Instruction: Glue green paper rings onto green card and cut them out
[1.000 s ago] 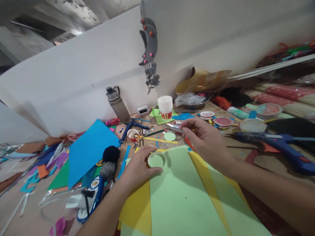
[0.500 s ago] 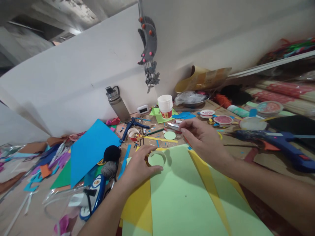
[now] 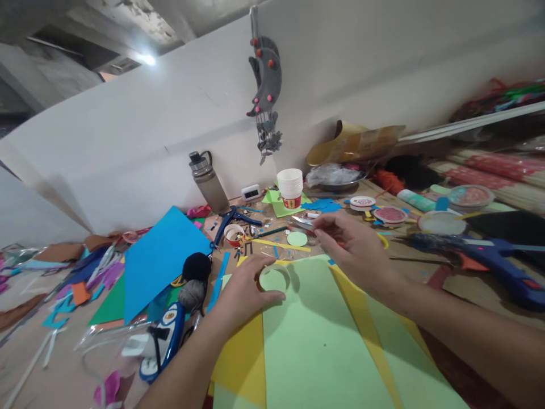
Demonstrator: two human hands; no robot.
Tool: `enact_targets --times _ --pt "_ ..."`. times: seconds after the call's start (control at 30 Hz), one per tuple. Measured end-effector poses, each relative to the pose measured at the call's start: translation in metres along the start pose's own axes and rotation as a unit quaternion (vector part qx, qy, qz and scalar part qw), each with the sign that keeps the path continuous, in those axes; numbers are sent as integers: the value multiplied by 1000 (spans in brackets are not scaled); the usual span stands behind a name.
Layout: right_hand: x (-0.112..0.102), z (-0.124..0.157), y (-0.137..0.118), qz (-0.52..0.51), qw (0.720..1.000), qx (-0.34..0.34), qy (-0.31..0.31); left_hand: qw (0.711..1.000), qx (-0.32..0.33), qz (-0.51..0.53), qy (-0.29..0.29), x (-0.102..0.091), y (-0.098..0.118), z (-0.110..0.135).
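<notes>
My left hand (image 3: 251, 287) curls its thumb and fingers around a pale ring (image 3: 275, 279) that rests on a light green paper sheet (image 3: 315, 329). Green paper shows through the ring. My right hand (image 3: 351, 244) hovers above the far edge of the sheet, thumb and fingertips drawn together. A shiny metal blade (image 3: 302, 222) shows right beside those fingertips; whether they grip it I cannot tell. Close by lie a light green paper disc (image 3: 297, 238) and a dark green pencil (image 3: 272, 232). Yellow paper (image 3: 242, 358) sticks out under the green sheet.
White paper cups (image 3: 290, 184) stand at the back, near a grey bottle (image 3: 210, 184). Blue paper (image 3: 157, 255), a black yarn ball (image 3: 196, 267) and blue pliers (image 3: 230, 221) lie left. A blue glue gun (image 3: 498, 255) and round lids (image 3: 390, 215) occupy the right.
The whole view has shifted slightly to the right and down. Both hands, the ring and the sheet keep nearly the same places relative to each other.
</notes>
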State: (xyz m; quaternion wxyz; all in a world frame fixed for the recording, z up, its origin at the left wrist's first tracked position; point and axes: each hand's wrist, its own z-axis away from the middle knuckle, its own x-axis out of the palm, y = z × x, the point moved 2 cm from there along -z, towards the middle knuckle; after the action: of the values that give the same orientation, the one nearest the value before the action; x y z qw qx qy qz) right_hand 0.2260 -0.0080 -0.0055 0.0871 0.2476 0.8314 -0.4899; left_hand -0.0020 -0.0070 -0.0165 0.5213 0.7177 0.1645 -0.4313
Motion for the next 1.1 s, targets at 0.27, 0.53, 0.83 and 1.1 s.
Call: enact_targets --times 0.27,0.53,0.83,1.1 --pt "-11 -12 5 34 998 -27 45 1000 -11 4 -5 0 0 1" --pt "-19 -18 8 117 989 -70 64 1000 -14 18 -6 2 -4 1" --pt "-19 -22 13 174 979 -102 37 1000 -13 21 -4 1 1 5" --pt "19 -32 13 387 893 -110 -203 1000 7 10 -7 2 -3 3"
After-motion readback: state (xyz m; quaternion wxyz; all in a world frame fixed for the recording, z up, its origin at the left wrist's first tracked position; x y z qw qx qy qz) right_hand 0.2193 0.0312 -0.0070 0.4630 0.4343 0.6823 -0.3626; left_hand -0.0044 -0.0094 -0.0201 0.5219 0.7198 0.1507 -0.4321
